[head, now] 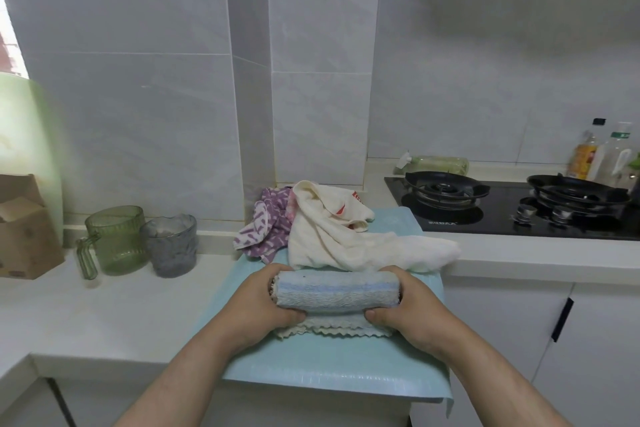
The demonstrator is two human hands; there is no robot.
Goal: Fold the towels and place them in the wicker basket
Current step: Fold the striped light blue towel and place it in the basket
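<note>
Looking forward and down from the person's head through a wide-angle lens, bowing straight lines near the borders. Facing a tiled wall [156,97] across a white worktop [104,315]. Sitting close over the near edge, catching both forearms rising from the bottom border. Framing the left hand [263,302] and right hand [412,308] at either end of a rolled towel [336,291], just below centre. Taking in a gas hob [502,218] at far right and a cardboard box [24,239] at far left. Serving as the only view.

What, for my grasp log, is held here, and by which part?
The rolled blue-striped towel, by its ends: the left grip curls round its left end, the right grip round its right end.
</note>
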